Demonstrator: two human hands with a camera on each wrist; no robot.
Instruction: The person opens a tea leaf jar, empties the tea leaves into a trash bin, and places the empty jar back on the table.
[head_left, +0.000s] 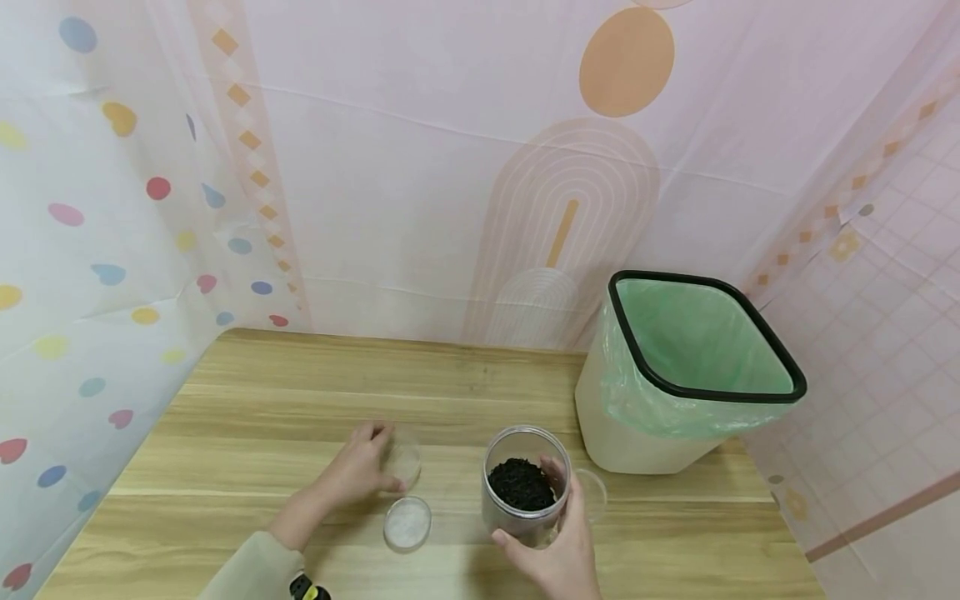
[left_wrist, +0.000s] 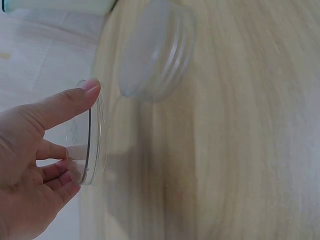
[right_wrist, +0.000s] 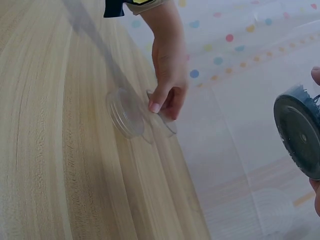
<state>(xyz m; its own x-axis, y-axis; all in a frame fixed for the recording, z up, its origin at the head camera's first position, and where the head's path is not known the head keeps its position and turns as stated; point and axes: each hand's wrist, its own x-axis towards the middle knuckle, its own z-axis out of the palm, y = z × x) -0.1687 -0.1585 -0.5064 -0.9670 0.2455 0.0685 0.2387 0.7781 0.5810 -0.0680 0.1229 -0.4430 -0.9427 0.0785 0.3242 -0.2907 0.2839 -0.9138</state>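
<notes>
My left hand [head_left: 358,467] pinches a shallow clear round lid [left_wrist: 92,145] by its rim, thumb on one side and fingers on the other; it is tilted up on edge. Close by on the table lies a round clear dish [head_left: 407,525], petri-dish-like. With curled fingers and thumb, my right hand [head_left: 562,550] grips a clear cylindrical jar [head_left: 517,523]. Inside the lidless jar sits black, shredded-looking material [head_left: 521,485]; its kind cannot be told. The right wrist view shows the jar's round base [right_wrist: 297,132], tilted.
A cream bin [head_left: 637,433] with a black rim and green liner stands at the back right of the wooden table [head_left: 262,400]. Another clear round lid [head_left: 595,497] lies just right of the jar. Printed curtains [head_left: 390,208] hang behind and at both sides.
</notes>
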